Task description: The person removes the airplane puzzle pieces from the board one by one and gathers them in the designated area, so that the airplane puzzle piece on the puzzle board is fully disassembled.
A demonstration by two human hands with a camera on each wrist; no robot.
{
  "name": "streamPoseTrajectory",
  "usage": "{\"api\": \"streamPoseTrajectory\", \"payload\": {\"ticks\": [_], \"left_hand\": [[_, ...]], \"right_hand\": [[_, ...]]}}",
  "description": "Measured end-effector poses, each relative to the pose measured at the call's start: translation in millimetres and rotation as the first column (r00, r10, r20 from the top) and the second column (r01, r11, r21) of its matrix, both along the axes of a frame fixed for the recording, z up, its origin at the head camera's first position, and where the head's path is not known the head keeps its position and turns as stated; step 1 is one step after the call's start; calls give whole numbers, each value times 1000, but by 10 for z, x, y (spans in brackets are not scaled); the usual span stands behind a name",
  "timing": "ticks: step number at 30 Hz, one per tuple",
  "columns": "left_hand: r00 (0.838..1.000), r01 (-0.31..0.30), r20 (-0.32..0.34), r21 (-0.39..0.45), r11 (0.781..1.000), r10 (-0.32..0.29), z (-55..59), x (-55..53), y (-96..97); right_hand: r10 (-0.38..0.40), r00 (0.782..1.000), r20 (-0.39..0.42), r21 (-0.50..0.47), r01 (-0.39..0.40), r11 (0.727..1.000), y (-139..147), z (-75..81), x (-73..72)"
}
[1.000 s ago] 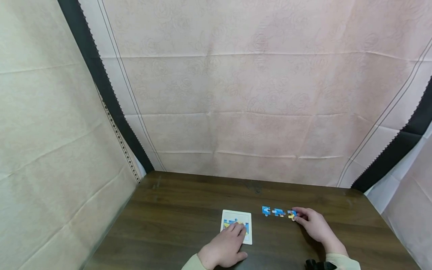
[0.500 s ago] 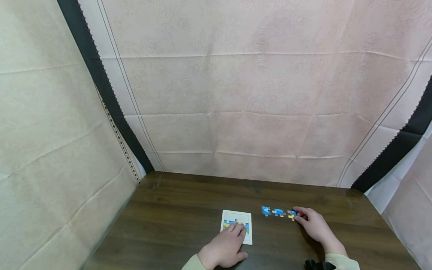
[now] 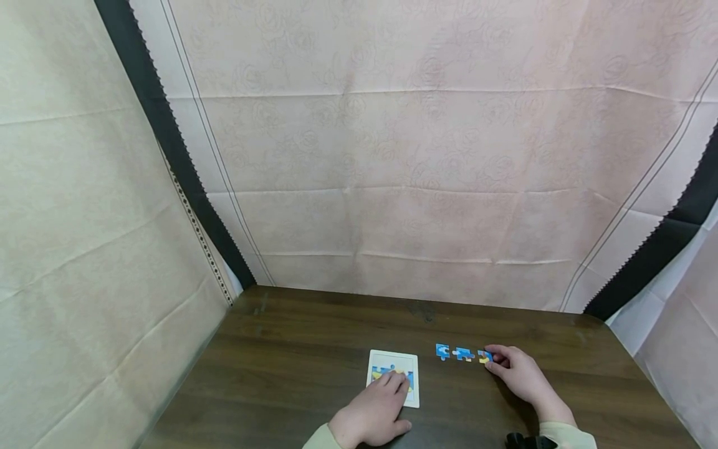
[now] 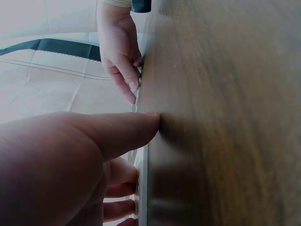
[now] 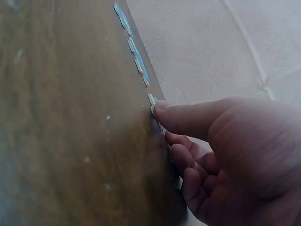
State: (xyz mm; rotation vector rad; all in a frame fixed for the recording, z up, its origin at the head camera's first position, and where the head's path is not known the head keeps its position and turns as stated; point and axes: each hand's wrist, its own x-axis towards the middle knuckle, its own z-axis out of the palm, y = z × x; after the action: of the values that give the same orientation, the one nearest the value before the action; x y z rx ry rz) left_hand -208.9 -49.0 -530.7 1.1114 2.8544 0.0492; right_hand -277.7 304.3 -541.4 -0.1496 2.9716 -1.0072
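My left hand (image 3: 377, 408) rests with extended fingers on a white-framed puzzle board (image 3: 397, 357). Blue and yellow pieces show inside the frame; the fingers hide part of them. In the left wrist view the thumb (image 4: 127, 132) touches the tabletop beside the board's edge. To the right, my right hand (image 3: 524, 374) pinches a blue and yellow puzzle piece (image 3: 482, 357) between thumb and index finger, the piece lying low at the table. Seen from the right wrist, the thumb (image 5: 183, 115) covers much of this puzzle piece (image 5: 151, 100), and the other fingers are curled.
Two more loose puzzle pieces, a blue one (image 3: 442, 351) and a mostly blue one (image 3: 463, 353), lie in a row left of the pinched one. A dark wooden table (image 3: 291, 362) bears everything. Pale cloth (image 3: 421, 156) hangs behind its far edge.
My right thumb has slid slightly left over the lower part of the puzzle piece. The left hand and the board have stayed in place.
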Motion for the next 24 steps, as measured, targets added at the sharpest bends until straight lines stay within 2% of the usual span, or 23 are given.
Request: {"api": "streamPoseTrajectory", "payload": {"ticks": [24], "left_hand": [[1000,-1,-3,0,1000,1,-20,-5,-2]], "right_hand": [[16,1000,-10,2,-16,1000,24,-6,-1]]}}
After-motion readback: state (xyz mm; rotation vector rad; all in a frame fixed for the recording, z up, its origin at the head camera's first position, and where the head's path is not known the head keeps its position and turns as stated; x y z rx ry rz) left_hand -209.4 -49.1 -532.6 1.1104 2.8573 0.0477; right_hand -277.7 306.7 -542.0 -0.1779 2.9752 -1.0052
